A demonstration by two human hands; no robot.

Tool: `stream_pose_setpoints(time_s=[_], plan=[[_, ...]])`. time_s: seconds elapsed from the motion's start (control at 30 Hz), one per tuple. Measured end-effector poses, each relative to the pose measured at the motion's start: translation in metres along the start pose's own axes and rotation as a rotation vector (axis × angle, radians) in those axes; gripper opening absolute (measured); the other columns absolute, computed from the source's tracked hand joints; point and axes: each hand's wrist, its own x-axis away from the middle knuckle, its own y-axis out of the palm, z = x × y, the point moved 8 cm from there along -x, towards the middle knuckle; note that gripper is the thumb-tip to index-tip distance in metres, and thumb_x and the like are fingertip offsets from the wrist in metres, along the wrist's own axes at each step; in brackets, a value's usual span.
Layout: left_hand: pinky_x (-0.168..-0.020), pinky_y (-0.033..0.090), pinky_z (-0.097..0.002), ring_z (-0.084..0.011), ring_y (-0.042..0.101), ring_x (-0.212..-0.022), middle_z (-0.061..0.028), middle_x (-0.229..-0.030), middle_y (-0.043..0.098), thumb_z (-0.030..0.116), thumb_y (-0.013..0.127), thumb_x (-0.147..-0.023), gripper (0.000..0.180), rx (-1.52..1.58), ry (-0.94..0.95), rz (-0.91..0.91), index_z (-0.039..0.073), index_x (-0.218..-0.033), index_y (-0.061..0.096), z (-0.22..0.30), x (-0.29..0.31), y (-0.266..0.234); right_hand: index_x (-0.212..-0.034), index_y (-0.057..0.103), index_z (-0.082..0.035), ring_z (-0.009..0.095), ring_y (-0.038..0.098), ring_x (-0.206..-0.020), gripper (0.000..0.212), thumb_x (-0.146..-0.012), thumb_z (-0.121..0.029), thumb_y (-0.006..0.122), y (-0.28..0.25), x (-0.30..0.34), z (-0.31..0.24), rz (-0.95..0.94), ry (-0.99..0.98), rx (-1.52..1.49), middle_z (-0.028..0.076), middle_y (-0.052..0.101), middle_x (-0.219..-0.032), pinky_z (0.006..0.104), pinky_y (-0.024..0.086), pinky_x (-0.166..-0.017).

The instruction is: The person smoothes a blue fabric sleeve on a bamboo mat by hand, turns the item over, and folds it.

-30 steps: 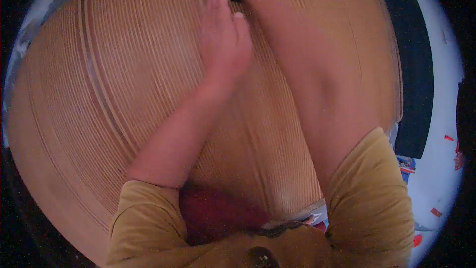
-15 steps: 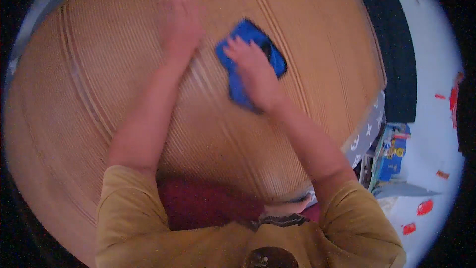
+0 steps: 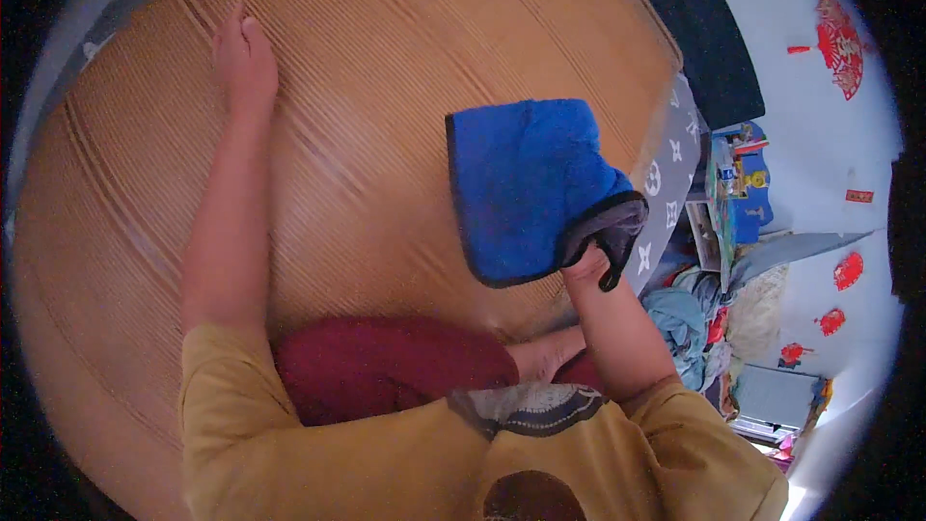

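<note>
A blue cloth (image 3: 526,183) with black edging, a towel by its look, spreads out right of the middle, one corner folded over to a grey underside. My right hand (image 3: 585,264) is at that folded corner and holds the cloth; its fingers are hidden behind the fabric and only the wrist side shows. A black loop hangs by the wrist. Farther left, my left hand (image 3: 246,66) rests on the brown striped woven mat (image 3: 357,212) with nothing in it, its fingers lying close together and pointing away from me.
My legs in dark red trousers (image 3: 386,367) are folded at the mat's near edge. A dark padded board (image 3: 709,29) borders the far right. Beyond the patterned grey fabric (image 3: 666,169) stand shelf items (image 3: 748,183) and heaped clothes (image 3: 680,323). Red decorations (image 3: 839,48) hang on the white wall.
My right hand has drawn the blue cloth nearer and to the right, and the cloth has opened out from a bunched shape. My left hand has moved left on the mat. The view has shifted.
</note>
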Motion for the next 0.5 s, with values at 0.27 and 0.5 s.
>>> stream_pose_setpoints(time_s=[0.27,0.5], plan=[[-0.093,0.049,-0.0324,-0.0212,0.063,-0.107,-0.0123,-0.116,0.066,0.030,0.054,-0.099,0.043,1.013,-0.492,-0.843,-0.001,-0.130,0.056,0.087,0.047,0.027,-0.142,0.045,-0.008,0.025,0.054,-0.124,0.048,-0.100,-0.032,0.048,0.003,-0.056,-0.043,0.108,0.201,-1.770,0.009,0.053,-0.141,0.0382,0.043,-0.107],[-0.107,0.041,-0.0360,-0.0242,0.060,-0.113,-0.0126,-0.128,0.061,0.044,0.064,-0.091,0.064,1.173,-0.397,-1.493,-0.001,-0.135,0.052,0.162,0.100,0.028,-0.140,0.047,-0.006,0.025,0.056,-0.120,0.047,-0.102,-0.034,0.047,0.001,-0.103,-0.037,0.141,0.418,-1.613,0.010,0.055,-0.138,0.0379,0.044,-0.105]])
